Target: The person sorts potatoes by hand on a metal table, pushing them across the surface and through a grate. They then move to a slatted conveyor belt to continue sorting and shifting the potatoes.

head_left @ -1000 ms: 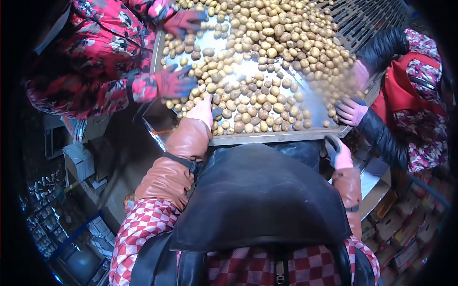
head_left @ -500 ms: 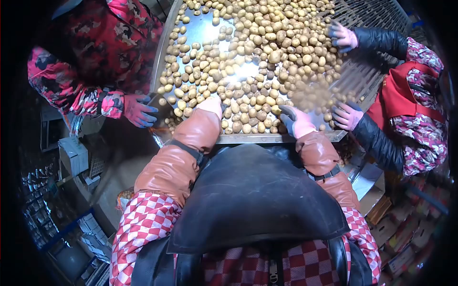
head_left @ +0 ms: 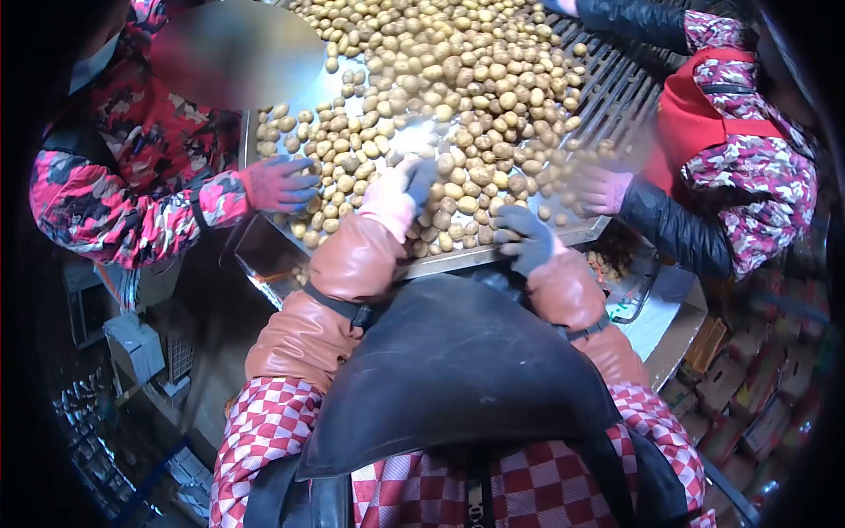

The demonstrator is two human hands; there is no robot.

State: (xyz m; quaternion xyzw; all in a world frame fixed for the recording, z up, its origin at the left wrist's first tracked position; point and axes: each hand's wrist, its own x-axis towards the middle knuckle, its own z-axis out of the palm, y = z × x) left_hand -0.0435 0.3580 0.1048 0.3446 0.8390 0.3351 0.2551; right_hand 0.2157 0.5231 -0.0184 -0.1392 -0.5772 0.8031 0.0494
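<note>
A heap of potatoes [head_left: 475,66] covers much of a metal sorting table [head_left: 458,261]. My left hand [head_left: 398,192], in a pink glove with grey fingers, is over the potatoes left of centre. Its fingers look stretched out toward the right, partly washed out by glare, with no potato visible in them. My right hand [head_left: 531,242] is at the near edge of the table, beside the closest potatoes. Its grey-gloved fingers are spread and slightly bent, and I see nothing held in them.
A co-worker's gloved hand [head_left: 280,185] reaches over the left edge. On the right, another person's gloved hand [head_left: 600,192] is near the table corner beside a slatted metal rack [head_left: 616,66]. Cardboard boxes [head_left: 722,383] stand lower right. A blurred shape covers the upper left.
My view has shifted. My left hand has lifted and turned, showing its grey fingers. My right hand has drawn back toward the near edge. The left co-worker's hand has come over the potatoes.
</note>
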